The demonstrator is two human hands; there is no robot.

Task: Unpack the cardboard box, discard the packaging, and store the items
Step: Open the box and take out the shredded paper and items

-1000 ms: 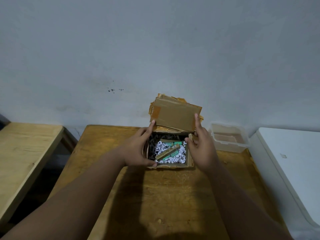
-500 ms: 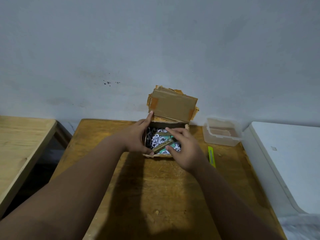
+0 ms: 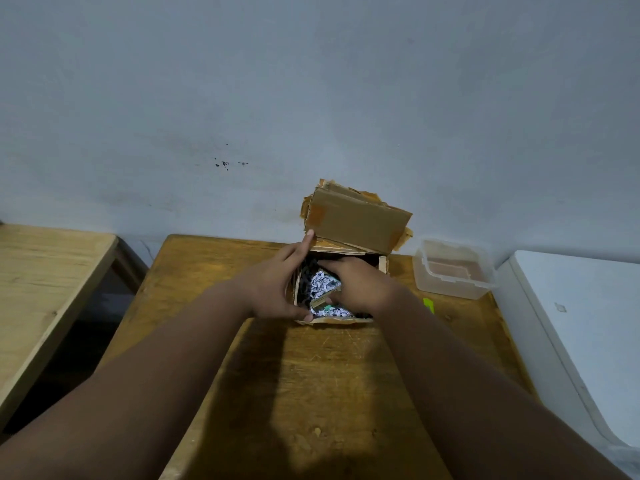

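A small cardboard box [image 3: 356, 223] stands at the far edge of the wooden table [image 3: 311, 375], its lid flaps folded up against the wall. Inside lies shredded white paper [image 3: 322, 284] with green and tan packets [image 3: 320, 302] partly showing. My left hand [image 3: 273, 289] grips the box's left wall, thumb on the front rim and forefinger up by the lid. My right hand [image 3: 356, 284] reaches down into the box, fingers curled over the contents. Whether it holds a packet is hidden by the hand itself.
A clear plastic tub [image 3: 453, 270] sits on the table right of the box. A bright green strip [image 3: 428, 303] lies beside my right forearm. A second wooden table [image 3: 45, 289] stands to the left across a dark gap, and a white surface [image 3: 581, 323] borders the right.
My right hand left the box's right wall and went inside, then pushed deeper over the shredded paper and packets. The left hand kept its hold on the box's left side.
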